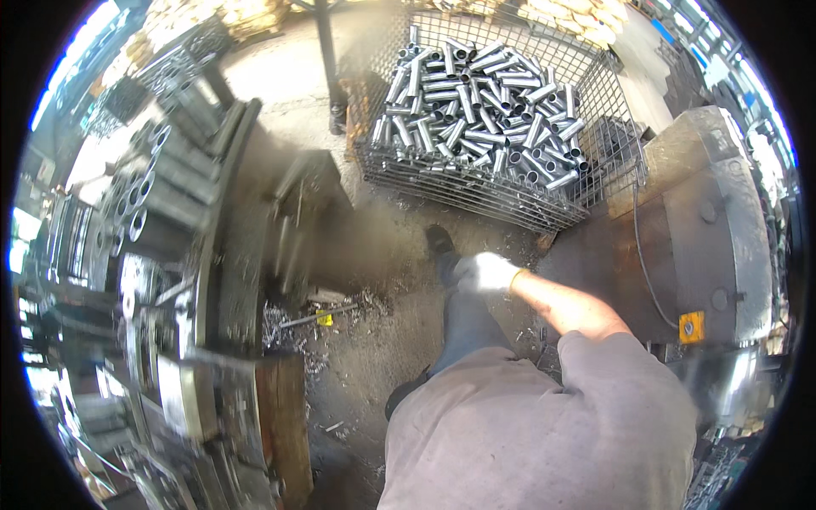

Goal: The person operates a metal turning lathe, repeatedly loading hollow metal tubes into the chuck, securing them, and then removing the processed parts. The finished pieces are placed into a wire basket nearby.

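Observation:
My right hand (486,273), in a white work glove, hangs in front of my dark-trousered leg (469,327). Its fingers are smeared, so I cannot see whether they are closed or hold anything. My left hand does not show. Ahead of the gloved hand, and apart from it, stands a wire mesh crate (476,189) heaped with short shiny metal tubes (480,110).
To the left, thicker tubes (161,200) lie stacked beside a metal bench (223,246). Metal shavings (289,331) litter the floor around a rod (319,314) and a yellow scrap (324,318). A large metal cabinet (680,229) with a yellow box (691,327) stands right.

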A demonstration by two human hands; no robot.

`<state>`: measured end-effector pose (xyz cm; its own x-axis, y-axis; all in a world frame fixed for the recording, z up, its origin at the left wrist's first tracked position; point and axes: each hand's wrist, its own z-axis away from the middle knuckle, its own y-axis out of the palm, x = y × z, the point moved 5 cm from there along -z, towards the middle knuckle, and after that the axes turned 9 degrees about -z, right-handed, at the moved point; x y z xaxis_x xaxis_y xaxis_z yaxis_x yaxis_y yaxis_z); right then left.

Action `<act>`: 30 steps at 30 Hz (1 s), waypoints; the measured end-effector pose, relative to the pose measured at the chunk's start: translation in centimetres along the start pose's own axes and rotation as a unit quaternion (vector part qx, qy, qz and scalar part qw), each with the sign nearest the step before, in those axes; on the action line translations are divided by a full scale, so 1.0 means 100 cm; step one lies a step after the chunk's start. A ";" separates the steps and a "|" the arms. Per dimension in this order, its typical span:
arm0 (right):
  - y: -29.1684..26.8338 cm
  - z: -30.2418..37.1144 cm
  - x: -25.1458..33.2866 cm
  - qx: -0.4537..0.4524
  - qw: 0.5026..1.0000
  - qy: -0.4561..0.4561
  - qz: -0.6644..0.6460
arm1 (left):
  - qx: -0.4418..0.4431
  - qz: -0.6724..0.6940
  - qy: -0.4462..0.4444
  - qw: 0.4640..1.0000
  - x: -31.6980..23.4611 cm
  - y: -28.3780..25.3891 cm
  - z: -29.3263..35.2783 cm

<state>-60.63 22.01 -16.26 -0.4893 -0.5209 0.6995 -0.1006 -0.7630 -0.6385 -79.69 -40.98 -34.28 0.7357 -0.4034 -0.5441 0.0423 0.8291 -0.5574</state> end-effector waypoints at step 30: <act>-0.143 -0.396 -0.559 0.226 0.882 0.190 0.366 | 0.119 -0.614 0.347 0.699 -0.546 1.067 0.180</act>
<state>-66.15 77.18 -58.99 -0.5435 -0.8372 -0.0613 0.6769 -0.3939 -0.6218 -103.20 76.49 -52.75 -0.4562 -0.8892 0.0343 0.5256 -0.3003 -0.7959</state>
